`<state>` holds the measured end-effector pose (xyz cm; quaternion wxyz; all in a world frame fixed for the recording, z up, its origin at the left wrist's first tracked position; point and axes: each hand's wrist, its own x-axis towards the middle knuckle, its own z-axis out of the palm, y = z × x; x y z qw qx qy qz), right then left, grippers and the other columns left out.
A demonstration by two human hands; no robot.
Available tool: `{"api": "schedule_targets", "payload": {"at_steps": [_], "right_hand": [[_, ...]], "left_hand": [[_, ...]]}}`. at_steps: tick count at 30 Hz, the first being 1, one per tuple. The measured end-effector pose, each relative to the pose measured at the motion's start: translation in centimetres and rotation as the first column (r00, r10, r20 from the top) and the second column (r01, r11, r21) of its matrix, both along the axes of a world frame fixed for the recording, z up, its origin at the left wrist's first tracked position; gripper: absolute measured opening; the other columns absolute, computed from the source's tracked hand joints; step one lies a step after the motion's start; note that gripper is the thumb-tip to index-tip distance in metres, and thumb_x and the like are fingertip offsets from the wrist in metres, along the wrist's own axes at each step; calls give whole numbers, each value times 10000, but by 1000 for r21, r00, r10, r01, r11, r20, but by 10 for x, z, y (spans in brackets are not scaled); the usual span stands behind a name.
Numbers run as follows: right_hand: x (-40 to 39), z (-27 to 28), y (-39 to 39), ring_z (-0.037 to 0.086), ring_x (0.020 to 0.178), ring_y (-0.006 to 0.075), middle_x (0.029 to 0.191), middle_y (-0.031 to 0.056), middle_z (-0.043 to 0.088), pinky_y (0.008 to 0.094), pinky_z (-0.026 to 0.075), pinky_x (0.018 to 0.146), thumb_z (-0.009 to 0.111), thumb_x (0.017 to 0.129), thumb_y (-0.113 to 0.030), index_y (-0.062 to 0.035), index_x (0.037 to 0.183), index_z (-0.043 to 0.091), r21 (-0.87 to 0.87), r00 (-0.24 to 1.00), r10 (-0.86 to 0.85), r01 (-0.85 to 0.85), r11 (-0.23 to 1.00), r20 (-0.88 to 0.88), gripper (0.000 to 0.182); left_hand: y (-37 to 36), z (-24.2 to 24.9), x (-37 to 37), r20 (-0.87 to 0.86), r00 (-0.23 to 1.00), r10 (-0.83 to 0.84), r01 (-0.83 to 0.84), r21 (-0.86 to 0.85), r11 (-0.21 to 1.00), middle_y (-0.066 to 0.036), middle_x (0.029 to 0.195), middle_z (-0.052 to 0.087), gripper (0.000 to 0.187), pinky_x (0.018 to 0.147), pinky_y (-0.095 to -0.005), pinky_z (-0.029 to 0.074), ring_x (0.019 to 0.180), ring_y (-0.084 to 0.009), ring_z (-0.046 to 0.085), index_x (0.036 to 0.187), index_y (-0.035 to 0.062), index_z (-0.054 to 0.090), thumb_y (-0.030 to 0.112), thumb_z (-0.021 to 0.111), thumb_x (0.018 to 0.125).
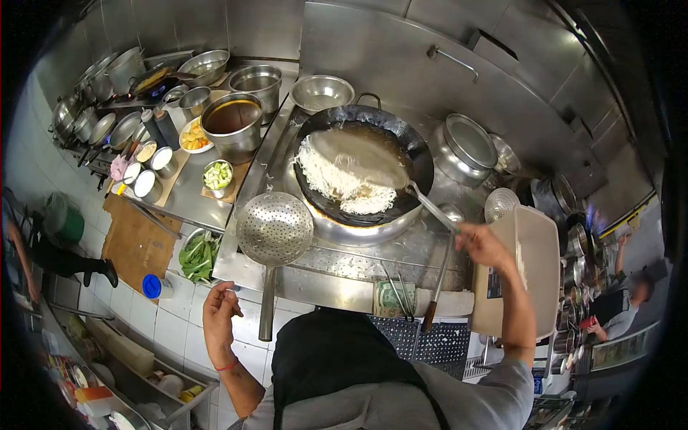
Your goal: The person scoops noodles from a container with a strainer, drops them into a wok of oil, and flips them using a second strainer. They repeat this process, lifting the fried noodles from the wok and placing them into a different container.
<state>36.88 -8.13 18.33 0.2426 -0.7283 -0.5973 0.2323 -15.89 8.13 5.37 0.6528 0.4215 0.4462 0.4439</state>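
- The right hand (484, 246) is closed around the end of a skimmer's handle, fingers wrapped over it. The forearm reaches forward from the bent elbow at the person's right side, with the wrist turned in toward the wok.
- The left hand (221, 313) is released, its fingers loosely curled. It is raised beside the front left corner of the worktop (344, 249), with the elbow bent and the forearm pointing forward; a red band circles the wrist.
- The skimmer (365, 156) extends forward and to the left from the right hand, its broad round head inside the wok.
- The noodles (326, 178), pale and tangled, lie in the wok along the near left side of the skimmer's head. They are ahead and to the left of the right hand, apart from its fingers, and farther forward and to the right of the left hand.
- The wok (421, 161), dark and wide, sits ahead of the person, between the two hands from left to right.
- A perforated ladle (275, 229) rests near the front of the worktop, its handle projecting past the edge toward the person. The left hand is near this handle, just to its left, with a gap between.
- Tongs (405, 297) lie at the front edge, nearer the person than the wok.
- A beige bin (539, 223) stands just right of the right hand, next to the forearm.
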Motion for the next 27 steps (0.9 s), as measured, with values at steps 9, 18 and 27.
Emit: {"api": "schedule_targets", "payload": {"at_steps": [9,18,27], "right_hand": [[-54,-21,-11,491,487,86,757,57,608,243,403,420,486,922,-35,-53,1199,569,1,954,-214,219,976,-210,290],[-17,0,34,390,380,75,771,40,529,241,298,275,431,943,-39,-35,1094,487,-313,709,-561,467,827,-428,161],[13,-60,72,341,376,0,767,11,491,175,266,244,457,944,-60,-46,1151,452,-476,283,-444,-54,878,-850,208]], "left_hand": [[-1,-111,21,-786,618,15,288,244,926,-171,909,596,546,719,-392,471,797,-272,583,1174,-66,474,250,708,794],[-27,-91,43,265,924,-275,380,-569,729,-60,734,531,249,445,-342,504,495,-183,521,1080,63,494,153,587,866],[-31,-84,41,397,900,-179,388,-547,742,-36,650,489,267,367,-303,414,447,-147,470,1076,106,488,89,578,826]]}}
